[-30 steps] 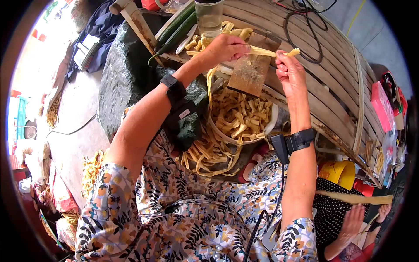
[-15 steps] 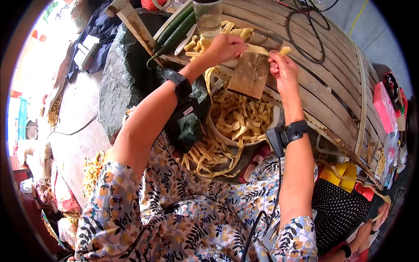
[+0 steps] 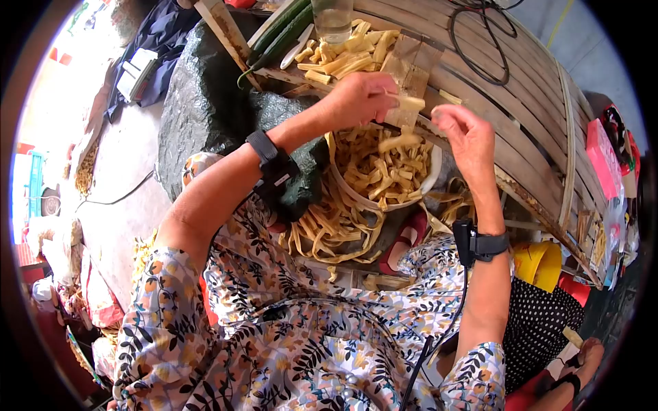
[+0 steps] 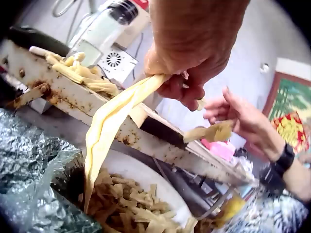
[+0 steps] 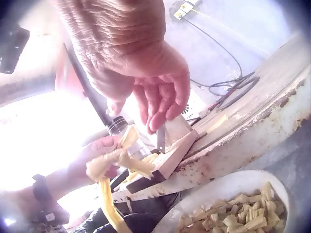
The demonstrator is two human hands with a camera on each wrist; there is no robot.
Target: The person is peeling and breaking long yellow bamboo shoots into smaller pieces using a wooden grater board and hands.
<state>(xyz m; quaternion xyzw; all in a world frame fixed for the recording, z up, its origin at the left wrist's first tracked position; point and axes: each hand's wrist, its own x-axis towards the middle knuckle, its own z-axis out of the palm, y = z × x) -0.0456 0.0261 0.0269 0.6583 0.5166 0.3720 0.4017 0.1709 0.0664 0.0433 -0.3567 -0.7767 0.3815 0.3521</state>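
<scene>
The yellow strip (image 4: 114,109) is pinched by the left hand (image 3: 363,101), its end at three o'clock; nothing is held by the loosened right hand (image 3: 471,140). The blurred piece (image 3: 399,142), apparently mid-air toward the bowl's (image 3: 433,175) one o'clock, could be spilled if the rim is struck.

The head view's top edge cuts the jar (image 3: 333,22); 1 yellow piece (image 3: 400,142) blurs.

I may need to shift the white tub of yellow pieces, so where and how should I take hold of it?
The white tub is probably best gripped by its rim on the person's right, coming from that side and hooking over the edge. The rim looks bare there, while the dark green plastic sheet crowds the left side, where a yellow strip also hangs.
</scene>
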